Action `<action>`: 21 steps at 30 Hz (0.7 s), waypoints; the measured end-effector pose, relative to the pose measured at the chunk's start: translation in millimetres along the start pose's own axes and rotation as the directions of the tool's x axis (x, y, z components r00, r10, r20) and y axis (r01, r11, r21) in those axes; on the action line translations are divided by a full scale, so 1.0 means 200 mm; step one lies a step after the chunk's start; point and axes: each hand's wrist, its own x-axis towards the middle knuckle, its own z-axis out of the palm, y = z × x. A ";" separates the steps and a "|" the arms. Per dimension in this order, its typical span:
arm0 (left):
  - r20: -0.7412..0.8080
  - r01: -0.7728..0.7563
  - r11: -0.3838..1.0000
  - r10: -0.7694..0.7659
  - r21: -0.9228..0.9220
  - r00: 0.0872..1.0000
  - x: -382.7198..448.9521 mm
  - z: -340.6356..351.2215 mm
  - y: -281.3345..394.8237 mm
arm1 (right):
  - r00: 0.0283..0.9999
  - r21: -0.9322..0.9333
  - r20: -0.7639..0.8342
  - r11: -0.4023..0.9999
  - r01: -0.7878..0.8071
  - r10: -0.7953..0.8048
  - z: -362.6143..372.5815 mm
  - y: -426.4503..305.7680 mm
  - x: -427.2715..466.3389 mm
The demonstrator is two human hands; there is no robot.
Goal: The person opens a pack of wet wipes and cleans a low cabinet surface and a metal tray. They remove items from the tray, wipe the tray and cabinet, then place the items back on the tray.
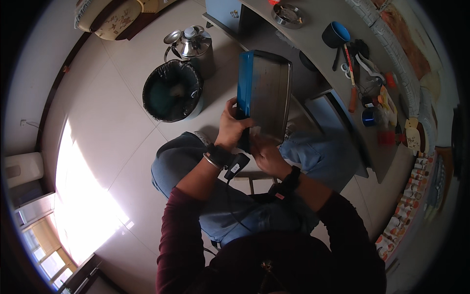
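Observation:
A box-shaped container with a blue side and a dark, shiny rim (271, 92) is held tilted above my knees. My left hand (231, 126) grips its blue side near the lower corner, thumb across the edge. My right hand (267, 156) is at the lower edge, its fingers slightly blurred against a small pale thing that I cannot name. Whether those fingers also grip the container does not show clearly. To the left of the container stands a waste bin lined with a black bag (172, 92), and behind the bin is a metal thermos jug (194, 46).
A grey table (312, 40) curves along the right, bearing a metal ashtray (287, 16), a black cup with a blue inside (336, 35), scissors (345, 70), a dark blue round container (371, 117) and other small things. A patterned chair (117, 20) stands at the top left.

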 end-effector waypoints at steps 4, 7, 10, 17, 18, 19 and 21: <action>-0.022 -0.077 0.994 0.075 -0.081 0.997 -0.03 -0.01 0.02 | 0.992 0.407 0.102 0.907 -0.104 0.068 -0.01 -0.12 0.00; -0.062 -0.070 0.996 0.066 -0.057 0.996 -0.06 0.00 0.04 | 0.990 0.268 0.098 0.960 0.077 -0.106 -0.07 -0.14 -0.01; -0.121 -0.169 0.955 0.143 -0.243 0.982 -0.07 0.01 0.05 | 0.965 -0.003 0.220 0.989 0.148 -0.143 -0.17 -0.12 -0.06; -0.135 -0.257 0.935 0.229 -0.246 0.964 -0.04 0.02 0.07 | 0.962 -0.457 0.249 0.889 0.016 0.111 -0.40 -0.01 -0.08; -0.115 -0.269 0.932 0.247 -0.243 0.962 -0.03 0.02 0.07 | 0.972 -0.407 0.203 0.913 -0.026 0.118 -0.40 -0.01 -0.07; -0.129 -0.234 0.940 0.208 -0.249 0.970 -0.02 0.03 0.06 | 0.969 -0.356 0.201 0.932 -0.064 0.143 -0.39 -0.01 -0.04; -0.138 -0.211 0.942 0.180 -0.262 0.974 -0.01 0.03 0.05 | 0.880 0.191 0.253 0.871 -0.452 0.401 -0.42 0.02 0.04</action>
